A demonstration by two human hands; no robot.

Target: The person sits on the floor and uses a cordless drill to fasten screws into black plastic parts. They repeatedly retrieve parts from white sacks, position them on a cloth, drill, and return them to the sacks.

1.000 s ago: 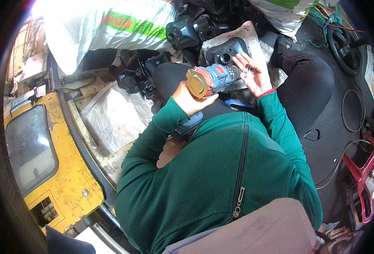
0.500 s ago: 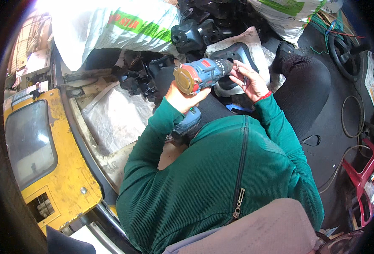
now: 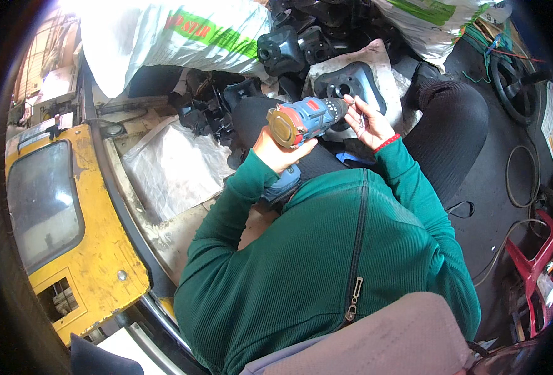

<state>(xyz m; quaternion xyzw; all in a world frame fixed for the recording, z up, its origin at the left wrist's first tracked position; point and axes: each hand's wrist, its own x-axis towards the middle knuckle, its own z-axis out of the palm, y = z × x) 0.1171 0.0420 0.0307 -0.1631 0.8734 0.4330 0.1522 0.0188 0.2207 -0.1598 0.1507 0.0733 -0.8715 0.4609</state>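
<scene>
Left hand (image 3: 277, 152): wrapped around your drill (image 3: 311, 116).
Right hand (image 3: 375, 129): your fingers, spread a second ago, now gather at the drill's nose (image 3: 335, 108); whether they grip something, you cannot tell.
Drill's nose: where your work now centres.

a long-sleeved, dark green top of finely ribbed fabric (image 3: 289, 244) covers the person's torso and arms, its cuffs reaching the wrists. a dark front zip (image 3: 358, 231) splits the chest, fitted with a long, looped metal pull (image 3: 352, 309). a thin red band (image 3: 387, 144) circles the right wrist; black, ribbed-knit legwear (image 3: 454, 122) completes the outfit.
</scene>
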